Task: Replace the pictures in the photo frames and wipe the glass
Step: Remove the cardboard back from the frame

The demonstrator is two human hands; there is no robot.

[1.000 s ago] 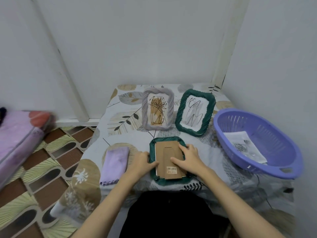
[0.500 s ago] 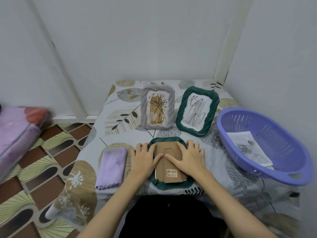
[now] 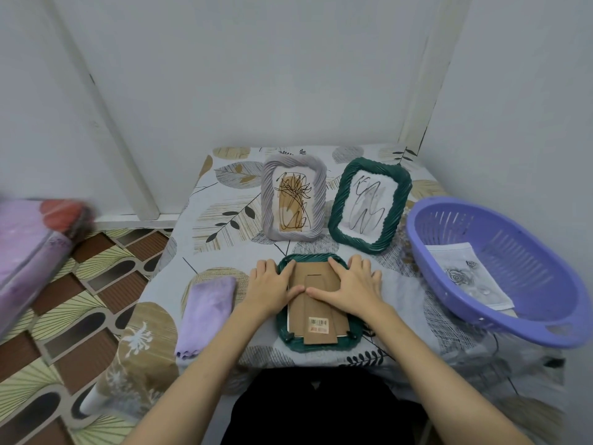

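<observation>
L edge of table: lilac cloth folded flat, soft, untouched, just beside L hand. Centre front: green frame lying face down, brown cardboard backing up w/ barcode sticker near its near end. Judgement: frame prob. light but rigid, ribbed rim gives decent purchase; glass underneath fragile, so lift by the rim sides, not by the backing, which looks thin, bendy, and easy to crease. L hand lies flat, fingers straight & spread, palm partly on frame's L rim, thumb reaching onto the backing. R hand same, flat & spread over the R rim, thumb on backing; thumbs nearly meet at mid-board. Neither grips anything, both just pressing down. Looks like backing being seated or worked loose, can't tell which. Behind: grey frame and 2nd green frame standing upright, side by side, line drawings inside. R: purple basket w/ printed sheet inside, well apart from hands.
</observation>
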